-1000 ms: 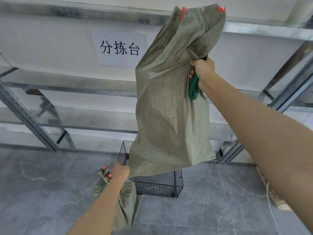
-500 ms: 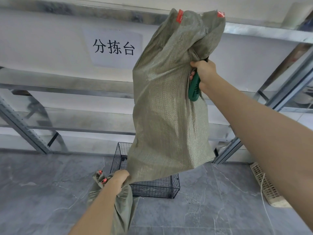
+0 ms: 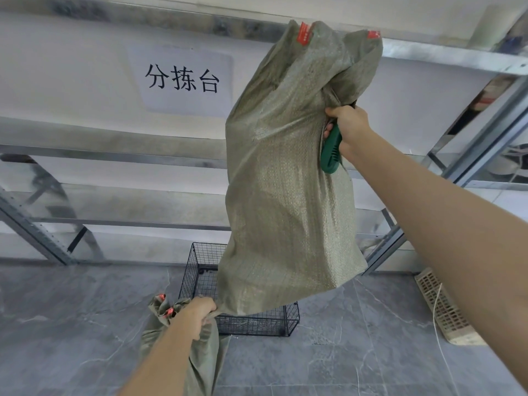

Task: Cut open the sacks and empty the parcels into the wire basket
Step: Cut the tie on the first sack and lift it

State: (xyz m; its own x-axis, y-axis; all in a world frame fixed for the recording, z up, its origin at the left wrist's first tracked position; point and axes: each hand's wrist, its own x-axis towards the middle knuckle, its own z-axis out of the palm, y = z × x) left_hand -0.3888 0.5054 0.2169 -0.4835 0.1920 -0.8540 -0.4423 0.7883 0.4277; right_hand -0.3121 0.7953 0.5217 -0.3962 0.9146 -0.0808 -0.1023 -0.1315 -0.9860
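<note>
A large olive-green woven sack (image 3: 285,181) hangs upside down in the middle of the view, red tape on its upper corners. My right hand (image 3: 350,127) grips its upper right side together with a green-handled cutter (image 3: 331,152). My left hand (image 3: 201,311) clutches the sack's lower left corner, along with a second crumpled green sack (image 3: 200,358) that hangs below it. The black wire basket (image 3: 200,270) stands on the floor directly under the raised sack, mostly hidden by it. No parcels show.
Metal shelving (image 3: 114,155) lines the wall behind, with a paper sign (image 3: 183,80) above. A slanted shelf post (image 3: 471,155) rises at the right. A beige slatted crate (image 3: 443,307) with a white cord lies on the grey tile floor at the right.
The raised sack has dropped slightly in the view and shifted a little left; both hands keep their grips. The view has drifted slightly.
</note>
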